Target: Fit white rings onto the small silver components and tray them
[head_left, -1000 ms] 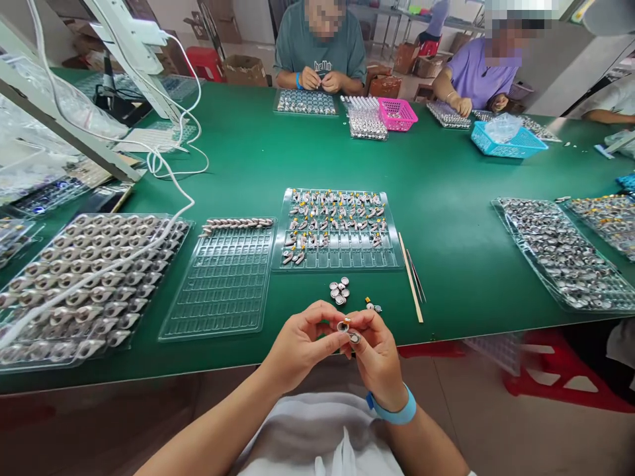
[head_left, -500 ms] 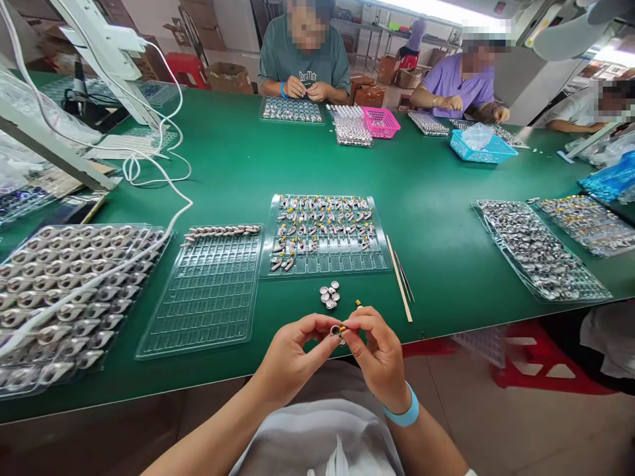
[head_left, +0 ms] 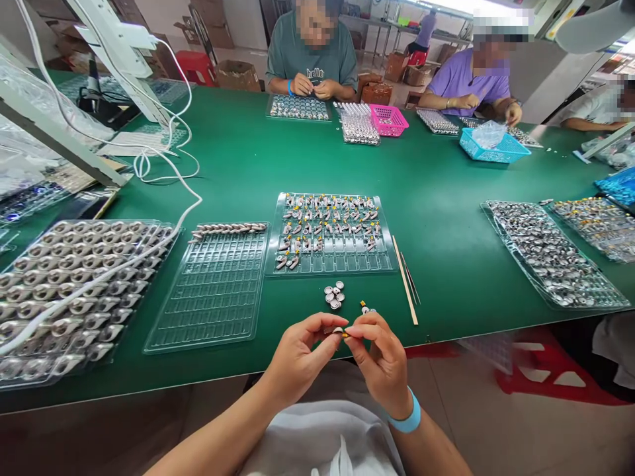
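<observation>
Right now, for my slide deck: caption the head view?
Left hand and right hand pinch a small yellow-tipped part over the green table, beside loose metal caps.

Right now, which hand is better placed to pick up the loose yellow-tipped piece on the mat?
Probably the right hand: the yellow-tipped piece lies just beyond its fingertips, while the left hand sits farther over. Both pinch a small part.

1. A long green worktop [head_left: 446, 172] fills the middle of the room.
2. Red stools [head_left: 585, 393] stand on a pale, glossy floor [head_left: 520, 436].
3. Cardboard boxes [head_left: 238, 74] sit behind the worktop, and a bright light [head_left: 441, 5] glows at the far end.
</observation>
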